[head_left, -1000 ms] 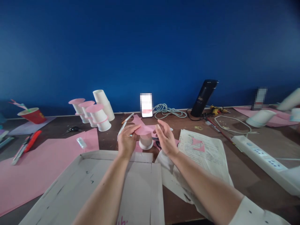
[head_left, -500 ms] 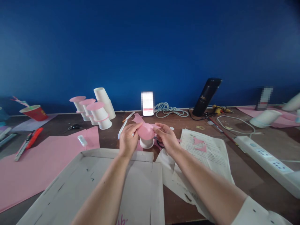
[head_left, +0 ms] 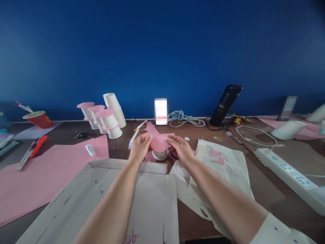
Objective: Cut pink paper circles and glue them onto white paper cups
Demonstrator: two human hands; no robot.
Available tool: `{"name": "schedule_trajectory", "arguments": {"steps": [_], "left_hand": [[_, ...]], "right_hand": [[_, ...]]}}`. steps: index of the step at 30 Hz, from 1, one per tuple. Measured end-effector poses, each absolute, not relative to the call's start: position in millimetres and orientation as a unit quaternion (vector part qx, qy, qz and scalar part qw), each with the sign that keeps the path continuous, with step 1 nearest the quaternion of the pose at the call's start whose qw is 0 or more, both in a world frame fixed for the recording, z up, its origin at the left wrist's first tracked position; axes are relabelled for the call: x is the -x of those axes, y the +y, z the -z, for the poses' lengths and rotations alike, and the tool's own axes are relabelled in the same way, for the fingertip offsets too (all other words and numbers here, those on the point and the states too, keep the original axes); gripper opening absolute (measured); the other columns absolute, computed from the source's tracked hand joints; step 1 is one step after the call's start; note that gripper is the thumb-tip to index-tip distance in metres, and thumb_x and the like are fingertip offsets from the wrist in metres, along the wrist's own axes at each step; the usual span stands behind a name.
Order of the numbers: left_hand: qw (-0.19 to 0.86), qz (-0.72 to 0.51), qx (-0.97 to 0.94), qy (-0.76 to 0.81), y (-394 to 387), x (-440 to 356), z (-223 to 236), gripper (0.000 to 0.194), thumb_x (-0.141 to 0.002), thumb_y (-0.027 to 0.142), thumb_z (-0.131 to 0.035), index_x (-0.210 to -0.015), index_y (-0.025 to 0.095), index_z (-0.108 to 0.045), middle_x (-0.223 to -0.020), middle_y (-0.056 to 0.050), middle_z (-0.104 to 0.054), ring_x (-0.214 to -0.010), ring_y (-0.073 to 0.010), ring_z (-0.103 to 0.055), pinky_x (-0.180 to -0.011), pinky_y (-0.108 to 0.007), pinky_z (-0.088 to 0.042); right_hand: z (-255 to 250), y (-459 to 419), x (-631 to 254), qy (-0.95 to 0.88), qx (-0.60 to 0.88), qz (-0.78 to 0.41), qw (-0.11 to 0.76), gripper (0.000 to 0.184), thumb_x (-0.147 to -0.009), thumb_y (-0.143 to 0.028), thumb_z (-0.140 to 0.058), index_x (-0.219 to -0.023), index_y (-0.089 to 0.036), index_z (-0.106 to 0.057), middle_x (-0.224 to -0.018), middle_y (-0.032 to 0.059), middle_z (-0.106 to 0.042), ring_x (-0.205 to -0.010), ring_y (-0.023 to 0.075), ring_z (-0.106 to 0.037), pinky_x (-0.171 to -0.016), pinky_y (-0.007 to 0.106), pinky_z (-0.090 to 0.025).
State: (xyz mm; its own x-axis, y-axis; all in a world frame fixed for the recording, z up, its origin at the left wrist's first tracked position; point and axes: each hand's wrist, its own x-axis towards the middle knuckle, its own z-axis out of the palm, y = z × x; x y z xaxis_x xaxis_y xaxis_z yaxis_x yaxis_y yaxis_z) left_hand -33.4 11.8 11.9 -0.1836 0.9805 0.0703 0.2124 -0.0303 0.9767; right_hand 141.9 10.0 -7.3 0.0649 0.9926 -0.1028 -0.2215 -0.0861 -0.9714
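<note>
A round pink paper disc (head_left: 159, 143) is pinched at its left edge by my left hand (head_left: 139, 147) and at its right edge by my right hand (head_left: 180, 148). Just beneath it a white paper cup (head_left: 160, 155) stands upside down on the table, its upper part hidden by the disc. Whether disc and cup touch, I cannot tell. Pink paper scraps (head_left: 151, 128) lie behind and around the cup. To the left stand several white cup pairs (head_left: 111, 127), stacked base to base, with pink discs between and on top.
A cardboard box lid (head_left: 152, 203) lies in front, beside pink paper sheets (head_left: 56, 169) and a red utility knife (head_left: 38, 147). Behind are a lit phone (head_left: 161, 111), a coiled cable (head_left: 185, 119) and a black bottle (head_left: 225, 105). A power strip (head_left: 286, 174) lies right.
The pink disc has tipped toward me and sits slightly lower over the cup, covering more of it. Both hands keep hold of its edges. The whole view has shifted slightly.
</note>
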Motion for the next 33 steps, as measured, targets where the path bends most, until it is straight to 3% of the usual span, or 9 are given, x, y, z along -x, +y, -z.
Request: {"name": "schedule_trajectory", "arguments": {"steps": [3,6,9,12,18,22,30,33], "left_hand": [[0.353,-0.488,-0.533,0.594,12.0,32.2,-10.8,0.055,-0.080,0.055,-0.060,-0.118,0.017,-0.067,-0.103,-0.009,-0.072,-0.089,-0.0229,-0.067,-0.077,-0.033,-0.052],[0.235,-0.515,-0.583,0.583,10.2,29.3,-12.1,0.046,-0.084,0.049,-0.058,-0.116,0.017,-0.067,-0.101,-0.009,-0.071,-0.087,-0.0208,-0.066,-0.079,-0.034,-0.053],[0.094,-0.538,-0.667,0.507,6.8,24.3,-12.5,0.033,-0.089,0.039,-0.054,-0.112,0.020,-0.068,-0.109,-0.008,-0.070,-0.098,-0.0208,-0.064,-0.088,-0.036,-0.052],[0.024,-0.511,-0.738,0.439,3.5,18.1,-10.8,0.029,-0.093,0.032,-0.050,-0.114,0.021,-0.067,-0.113,-0.007,-0.070,-0.107,-0.0216,-0.061,-0.096,-0.040,-0.048],[0.005,-0.444,-0.798,0.406,1.3,10.7,-6.4,0.032,-0.095,0.029,-0.048,-0.121,0.018,-0.063,-0.126,-0.007,-0.066,-0.118,-0.0231,-0.056,-0.102,-0.044,-0.044],[0.012,-0.420,-0.807,0.415,1.3,10.6,-5.4,0.031,-0.095,0.031,-0.048,-0.119,0.022,-0.065,-0.124,-0.005,-0.067,-0.117,-0.0234,-0.057,-0.101,-0.046,-0.045],[0.004,-0.420,-0.806,0.418,-0.3,10.6,-6.1,0.029,-0.095,0.032,-0.048,-0.115,0.023,-0.067,-0.118,-0.005,-0.070,-0.114,-0.0230,-0.059,-0.101,-0.046,-0.043],[0.001,-0.413,-0.806,0.423,-0.7,10.8,-6.3,0.029,-0.095,0.033,-0.048,-0.113,0.022,-0.067,-0.117,-0.005,-0.070,-0.114,-0.0234,-0.059,-0.101,-0.046,-0.042]], "right_hand": [[7.3,11.6,-142.4,-0.390,0.486,-0.564,0.542,0.038,-0.070,-0.036,-0.074,-0.101,-0.016,-0.064,-0.065,-0.0024,-0.059,-0.045,0.0064,-0.046,-0.038,0.018,-0.031],[6.6,11.8,-142.8,-0.391,0.484,-0.567,0.540,0.034,-0.070,-0.035,-0.073,-0.097,-0.016,-0.064,-0.061,-0.0035,-0.057,-0.043,0.0059,-0.045,-0.038,0.018,-0.030],[5.0,10.6,-143.0,-0.401,0.480,-0.569,0.535,0.030,-0.070,-0.038,-0.072,-0.089,-0.016,-0.064,-0.057,-0.0049,-0.054,-0.041,0.0052,-0.041,-0.036,0.018,-0.027],[2.8,9.1,-142.9,-0.404,0.480,-0.569,0.532,0.030,-0.069,-0.038,-0.072,-0.088,-0.016,-0.064,-0.055,-0.0054,-0.052,-0.040,0.0053,-0.041,-0.037,0.018,-0.027],[0.7,8.2,-142.4,-0.404,0.489,-0.561,0.531,0.043,-0.067,-0.038,-0.073,-0.102,-0.016,-0.062,-0.057,-0.0056,-0.055,-0.043,0.0067,-0.044,-0.041,0.020,-0.030],[1.0,8.4,-142.5,-0.417,0.491,-0.552,0.529,0.044,-0.067,-0.040,-0.073,-0.102,-0.016,-0.063,-0.058,-0.0053,-0.054,-0.044,0.0070,-0.044,-0.042,0.021,-0.031],[1.6,8.4,-142.2,-0.398,0.480,-0.566,0.539,0.030,-0.071,-0.043,-0.070,-0.087,-0.018,-0.063,-0.060,-0.0040,-0.053,-0.047,0.0071,-0.044,-0.042,0.019,-0.030],[1.7,7.9,-141.6,-0.404,0.468,-0.567,0.545,0.033,-0.073,-0.050,-0.069,-0.082,-0.019,-0.060,-0.061,-0.0039,-0.053,-0.047,0.0067,-0.044,-0.041,0.019,-0.030]]}}
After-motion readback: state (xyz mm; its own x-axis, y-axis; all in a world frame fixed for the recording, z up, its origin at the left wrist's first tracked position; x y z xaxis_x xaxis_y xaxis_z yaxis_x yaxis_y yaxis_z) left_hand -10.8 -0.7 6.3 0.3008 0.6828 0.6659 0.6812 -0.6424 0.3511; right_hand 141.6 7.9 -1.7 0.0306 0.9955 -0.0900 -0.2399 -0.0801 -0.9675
